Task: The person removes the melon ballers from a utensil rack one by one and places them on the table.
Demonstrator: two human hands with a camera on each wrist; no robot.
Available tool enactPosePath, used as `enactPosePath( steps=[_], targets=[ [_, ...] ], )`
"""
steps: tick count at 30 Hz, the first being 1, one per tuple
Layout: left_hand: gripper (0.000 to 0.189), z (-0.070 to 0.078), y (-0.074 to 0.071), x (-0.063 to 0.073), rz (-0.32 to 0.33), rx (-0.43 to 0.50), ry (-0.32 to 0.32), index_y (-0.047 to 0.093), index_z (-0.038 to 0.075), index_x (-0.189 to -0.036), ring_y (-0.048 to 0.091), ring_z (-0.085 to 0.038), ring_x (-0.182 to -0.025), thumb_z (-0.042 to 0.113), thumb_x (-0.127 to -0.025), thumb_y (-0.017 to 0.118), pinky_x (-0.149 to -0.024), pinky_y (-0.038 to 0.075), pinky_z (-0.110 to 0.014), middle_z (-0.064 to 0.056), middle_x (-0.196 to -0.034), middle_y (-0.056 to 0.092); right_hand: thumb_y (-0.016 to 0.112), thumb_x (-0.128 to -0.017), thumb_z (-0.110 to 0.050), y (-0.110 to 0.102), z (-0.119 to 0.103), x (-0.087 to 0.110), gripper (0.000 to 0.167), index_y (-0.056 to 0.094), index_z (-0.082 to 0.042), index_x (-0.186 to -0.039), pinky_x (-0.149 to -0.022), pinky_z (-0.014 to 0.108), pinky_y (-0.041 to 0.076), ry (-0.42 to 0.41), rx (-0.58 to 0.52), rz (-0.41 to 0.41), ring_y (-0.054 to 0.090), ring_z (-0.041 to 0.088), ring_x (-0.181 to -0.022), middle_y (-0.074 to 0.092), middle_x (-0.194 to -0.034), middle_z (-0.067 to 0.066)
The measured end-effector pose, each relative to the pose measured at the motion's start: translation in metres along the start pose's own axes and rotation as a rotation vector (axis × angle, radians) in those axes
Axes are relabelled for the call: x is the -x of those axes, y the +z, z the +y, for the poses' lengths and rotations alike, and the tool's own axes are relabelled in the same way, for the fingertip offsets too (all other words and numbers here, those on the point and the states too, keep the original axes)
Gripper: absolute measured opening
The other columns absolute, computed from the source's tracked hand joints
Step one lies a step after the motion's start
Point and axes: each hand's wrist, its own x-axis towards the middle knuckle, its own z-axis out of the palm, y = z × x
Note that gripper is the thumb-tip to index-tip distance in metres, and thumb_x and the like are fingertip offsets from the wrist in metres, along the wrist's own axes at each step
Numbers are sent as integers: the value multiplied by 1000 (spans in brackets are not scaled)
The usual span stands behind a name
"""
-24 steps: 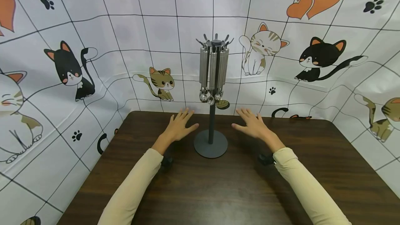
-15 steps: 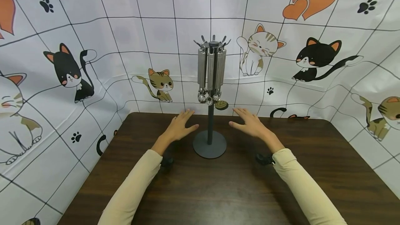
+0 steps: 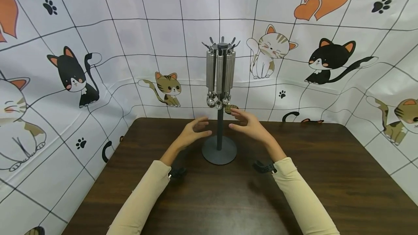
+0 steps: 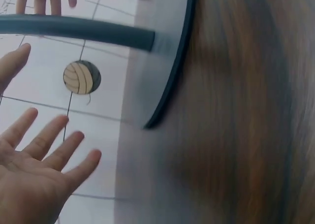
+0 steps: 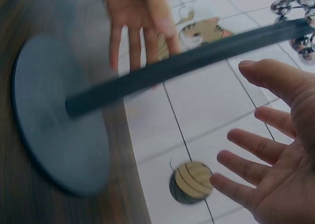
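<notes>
the left hand [image 3: 192, 132] and right hand [image 3: 252, 127] have moved inward since the earlier frame; we see them wide, flanking the grey stand [image 3: 220, 122] near the far edge of the worktop [image 3: 222, 198].

Dark grey stand [image 3: 220, 130] upright on brown table [image 3: 222, 198], round base [image 3: 219, 158] flat; long silver pieces [image 3: 220, 71] hang clustered round its top, shiny rounded ends [image 3: 210, 102] down.
</notes>
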Motion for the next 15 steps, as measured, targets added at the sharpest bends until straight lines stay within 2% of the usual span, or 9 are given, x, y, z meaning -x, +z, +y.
enactPosePath(
  steps=[3, 6, 11, 15],
  targets=[
    [59, 0, 9, 0, 6, 119, 6, 51, 11, -148, 47, -42, -141, 14, -94, 75, -114, 48, -56, -20, -148, 55, 72, -97, -17, 7, -1, -4, 61, 47, -10, -152, -113, 59, 48, -17, -117, 1, 51, 38, -139, 54, -150, 20],
    [54, -1, 18, 1, 3, 168, 6, 55, 8, -142, 55, -40, -134, 12, -92, 77, -110, 54, -50, -21, -142, 60, 73, -96, -15, 14, -2, -7, 55, 53, -11, -148, -108, 53, 54, -9, -183, 10, 59, 35, -132, 62, -141, 19],
    [47, -6, 33, -1, 19, 176, 4, 61, 6, -132, 65, -32, -121, 12, -90, 79, -100, 60, -41, -18, -131, 66, 73, -94, -7, 23, -3, -11, 52, 56, -5, -144, -101, 40, 60, -17, -269, 30, 63, 36, -125, 65, -133, 23],
    [44, -7, 42, -2, 41, 173, -19, 64, 8, -129, 67, -29, -116, 13, -89, 81, -96, 62, -40, -13, -126, 68, 73, -93, -3, 30, -3, -14, 51, 56, 0, -141, -94, 32, 62, -14, -292, 48, 66, 35, -119, 66, -130, 26]
  ],
)
